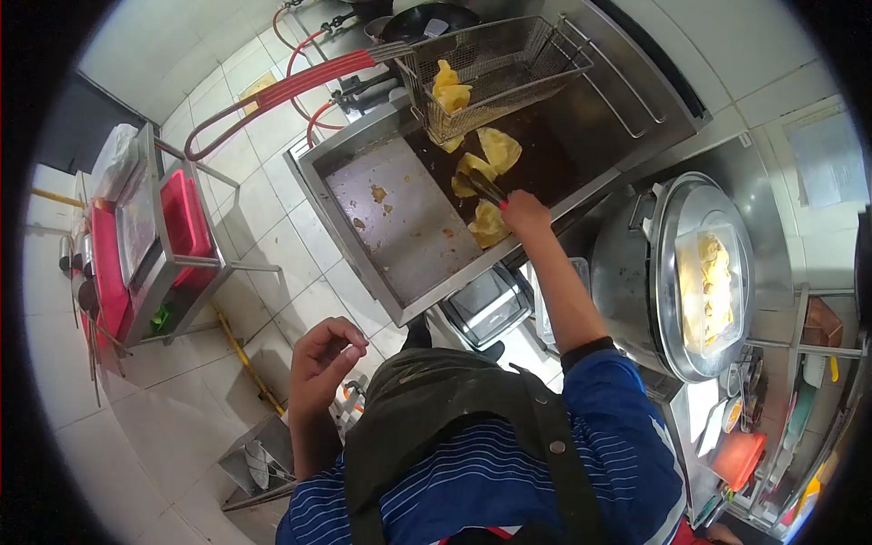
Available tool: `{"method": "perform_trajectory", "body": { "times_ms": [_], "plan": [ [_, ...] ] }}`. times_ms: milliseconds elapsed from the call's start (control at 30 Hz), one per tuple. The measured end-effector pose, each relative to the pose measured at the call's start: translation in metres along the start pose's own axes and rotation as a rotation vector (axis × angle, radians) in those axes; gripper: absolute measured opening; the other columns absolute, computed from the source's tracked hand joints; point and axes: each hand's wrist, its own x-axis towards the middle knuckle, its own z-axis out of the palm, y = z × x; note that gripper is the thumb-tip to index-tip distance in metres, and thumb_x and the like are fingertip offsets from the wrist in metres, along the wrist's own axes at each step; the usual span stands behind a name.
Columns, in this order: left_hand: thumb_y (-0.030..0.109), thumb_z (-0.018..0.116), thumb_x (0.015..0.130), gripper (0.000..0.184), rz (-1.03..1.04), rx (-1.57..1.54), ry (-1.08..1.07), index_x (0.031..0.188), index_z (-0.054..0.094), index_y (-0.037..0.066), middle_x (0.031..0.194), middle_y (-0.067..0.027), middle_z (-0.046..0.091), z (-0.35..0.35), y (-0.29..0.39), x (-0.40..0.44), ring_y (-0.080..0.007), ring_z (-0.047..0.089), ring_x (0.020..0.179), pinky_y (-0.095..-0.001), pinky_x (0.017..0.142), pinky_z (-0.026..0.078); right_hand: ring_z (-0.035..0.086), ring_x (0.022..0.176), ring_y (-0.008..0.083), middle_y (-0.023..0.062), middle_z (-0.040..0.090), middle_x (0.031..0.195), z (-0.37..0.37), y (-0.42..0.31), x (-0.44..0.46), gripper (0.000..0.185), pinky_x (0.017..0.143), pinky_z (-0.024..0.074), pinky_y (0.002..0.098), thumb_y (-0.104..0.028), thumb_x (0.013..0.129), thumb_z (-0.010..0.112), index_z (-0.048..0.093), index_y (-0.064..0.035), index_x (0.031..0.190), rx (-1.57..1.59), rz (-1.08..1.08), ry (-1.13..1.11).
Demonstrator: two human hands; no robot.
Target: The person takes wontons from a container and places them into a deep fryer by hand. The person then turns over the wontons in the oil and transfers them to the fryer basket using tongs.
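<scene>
My right hand (526,214) grips a pair of tongs (489,187) with a bit of red at the handle. The tips of the tongs are at a yellow folded piece of fried dough (470,173) in the dark oil of a steel fryer (386,173). Beside it lie another flat yellow piece (500,150) and one nearer me (489,225). Over the far side of the oil rests a wire fry basket (522,68) with yellow pieces (449,88) inside. My left hand (325,361) hangs before my apron, fingers loosely curled and apart, holding nothing.
The basket's long red handle (291,89) juts out leftward over the floor. On the right, a clear container of yellow pieces (708,289) stands on a large pot's lid (677,213). A metal cart (195,272) with red trays is at left; a dark pan (427,23) sits behind.
</scene>
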Motion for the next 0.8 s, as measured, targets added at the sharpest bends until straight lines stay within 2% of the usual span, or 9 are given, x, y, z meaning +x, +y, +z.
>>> {"method": "perform_trajectory", "body": {
  "times_ms": [233,333,400,533,567,633,667,733,800],
  "plan": [
    [0.003,0.054,0.076,0.008,0.023,0.006,0.054,0.084,0.053,0.000,0.081,-0.0052,0.052,-0.005,0.000,-0.012,-0.0113,0.049,0.077,-0.0248,0.073,0.039,0.060,0.090,0.0298,0.0155,0.062,0.095,-0.017,-0.009,0.004,0.023,0.075,0.0478,0.0371,-0.019,0.076,0.053,0.063,-0.0044,0.091,-0.052,-0.017,-0.035],
    [0.003,0.054,0.077,0.008,0.051,0.001,0.066,0.084,0.053,0.000,0.080,-0.0052,0.052,-0.010,-0.007,-0.014,-0.0114,0.048,0.077,-0.0255,0.073,0.039,0.058,0.091,0.0311,0.0171,0.060,0.096,-0.025,-0.020,-0.009,0.029,0.077,0.0471,0.0396,-0.026,0.073,0.057,0.061,-0.0039,0.091,-0.015,0.005,0.053],
    [0.003,0.054,0.077,0.008,0.042,-0.001,0.075,0.084,0.053,0.000,0.080,-0.0051,0.052,-0.009,-0.008,-0.015,-0.0114,0.048,0.076,-0.0255,0.073,0.039,0.061,0.087,0.0288,0.0137,0.063,0.091,-0.026,-0.038,-0.005,0.020,0.072,0.0489,0.0369,-0.019,0.075,0.055,0.064,-0.0064,0.087,-0.070,-0.073,0.085],
    [0.004,0.054,0.077,0.009,0.052,-0.005,0.100,0.084,0.052,0.000,0.080,-0.0053,0.052,-0.008,-0.004,-0.020,-0.0115,0.048,0.076,-0.0250,0.072,0.038,0.063,0.083,0.0236,0.0089,0.064,0.088,0.011,-0.063,0.013,0.016,0.065,0.0498,0.0334,-0.015,0.076,0.054,0.065,-0.0098,0.085,-0.239,-0.123,0.143],
    [0.004,0.055,0.077,0.009,0.050,0.002,0.098,0.084,0.052,0.000,0.081,-0.0054,0.052,-0.009,-0.004,-0.022,-0.0115,0.048,0.076,-0.0248,0.072,0.038,0.063,0.083,0.0236,0.0089,0.064,0.088,0.022,-0.065,0.019,0.016,0.065,0.0498,0.0334,-0.015,0.076,0.054,0.065,-0.0098,0.085,-0.239,-0.137,0.135],
    [0.004,0.055,0.077,0.009,0.051,0.002,0.128,0.084,0.052,0.000,0.081,-0.0055,0.052,-0.013,-0.005,-0.026,-0.0114,0.048,0.076,-0.0245,0.071,0.038,0.063,0.080,0.0248,0.0146,0.063,0.088,0.037,-0.062,0.029,0.015,0.064,0.0508,0.0347,-0.012,0.075,0.055,0.062,-0.0069,0.087,-0.357,-0.220,0.159],
    [0.004,0.055,0.077,0.009,0.056,-0.001,0.142,0.085,0.053,0.000,0.081,-0.0056,0.052,-0.015,-0.006,-0.028,-0.0112,0.048,0.076,-0.0241,0.070,0.038,0.063,0.080,0.0248,0.0146,0.063,0.088,0.043,-0.060,0.031,0.015,0.064,0.0508,0.0347,-0.012,0.075,0.055,0.062,-0.0069,0.087,-0.364,-0.232,0.152],
    [0.005,0.055,0.077,0.009,0.049,-0.017,0.178,0.085,0.052,0.000,0.081,-0.0056,0.052,-0.019,-0.010,-0.032,-0.0110,0.048,0.075,-0.0235,0.070,0.038,0.064,0.076,0.0224,0.0124,0.063,0.082,0.049,-0.056,0.034,0.013,0.060,0.0511,0.0345,-0.011,0.076,0.054,0.062,-0.0080,0.085,-0.500,-0.260,0.338],
    [0.004,0.055,0.078,0.009,0.061,-0.041,0.196,0.085,0.052,0.000,0.081,-0.0050,0.052,-0.022,-0.013,-0.034,-0.0103,0.048,0.076,-0.0227,0.070,0.038,0.064,0.075,0.0231,0.0116,0.063,0.080,0.043,-0.052,0.033,0.013,0.060,0.0511,0.0353,-0.011,0.077,0.052,0.062,-0.0073,0.086,-0.529,-0.287,0.343]
  ]
}}
